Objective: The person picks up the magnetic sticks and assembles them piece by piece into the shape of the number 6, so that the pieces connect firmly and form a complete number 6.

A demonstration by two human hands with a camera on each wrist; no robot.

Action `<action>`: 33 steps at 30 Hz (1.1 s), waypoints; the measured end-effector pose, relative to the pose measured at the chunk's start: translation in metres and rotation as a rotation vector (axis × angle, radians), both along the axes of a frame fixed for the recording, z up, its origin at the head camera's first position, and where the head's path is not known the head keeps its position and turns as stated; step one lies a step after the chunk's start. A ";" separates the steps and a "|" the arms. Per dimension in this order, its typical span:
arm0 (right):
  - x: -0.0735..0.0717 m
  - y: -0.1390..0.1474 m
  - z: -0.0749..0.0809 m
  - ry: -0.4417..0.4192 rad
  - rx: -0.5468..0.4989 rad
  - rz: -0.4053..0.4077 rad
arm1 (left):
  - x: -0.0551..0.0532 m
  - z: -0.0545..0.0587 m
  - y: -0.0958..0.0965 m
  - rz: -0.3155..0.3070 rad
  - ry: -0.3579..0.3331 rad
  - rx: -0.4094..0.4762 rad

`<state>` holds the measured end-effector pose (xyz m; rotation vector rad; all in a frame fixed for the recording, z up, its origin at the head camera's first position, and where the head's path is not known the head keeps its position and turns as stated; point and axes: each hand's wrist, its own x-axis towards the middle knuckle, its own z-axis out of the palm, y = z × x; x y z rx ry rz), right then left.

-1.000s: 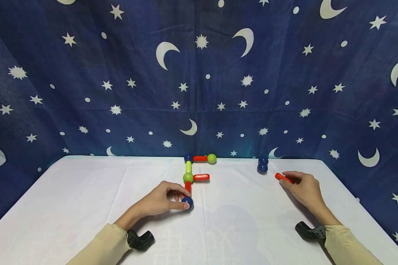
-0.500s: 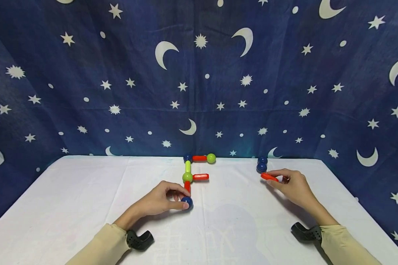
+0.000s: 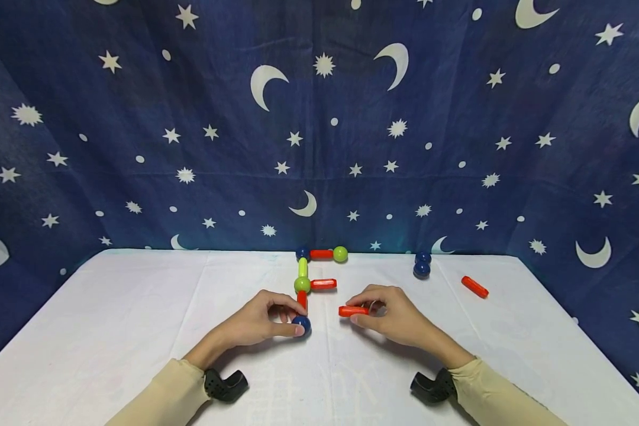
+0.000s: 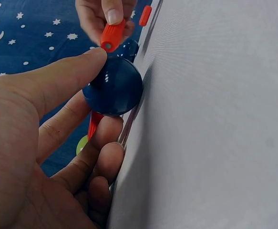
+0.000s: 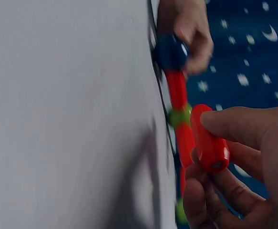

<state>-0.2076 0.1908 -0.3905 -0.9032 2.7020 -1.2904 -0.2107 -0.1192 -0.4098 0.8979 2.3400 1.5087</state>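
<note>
Head: two blue balls (image 3: 421, 270) beyond right hand (image 3: 391, 313); loose rod (image 3: 475, 287) farther right.

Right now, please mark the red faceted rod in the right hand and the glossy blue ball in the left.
Held red faceted rod (image 5: 210, 143): right wrist view, on its side.
Held glossy blue ball (image 4: 114, 89): left wrist view, on its curved front.

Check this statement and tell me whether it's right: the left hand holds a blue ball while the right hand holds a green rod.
One thing is wrong: the rod in the right hand is red, not green, as the head view shows. The left hand does hold a blue ball.
</note>
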 end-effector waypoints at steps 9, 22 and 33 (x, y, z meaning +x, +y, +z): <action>0.002 -0.039 -0.011 -0.080 -0.058 0.118 | 0.000 0.002 0.002 -0.001 -0.005 0.003; 0.001 -0.041 -0.026 -0.097 -0.141 0.137 | 0.001 0.000 0.000 0.009 -0.020 -0.002; 0.000 -0.041 -0.028 -0.097 -0.133 0.137 | -0.001 0.001 -0.001 -0.015 0.002 0.004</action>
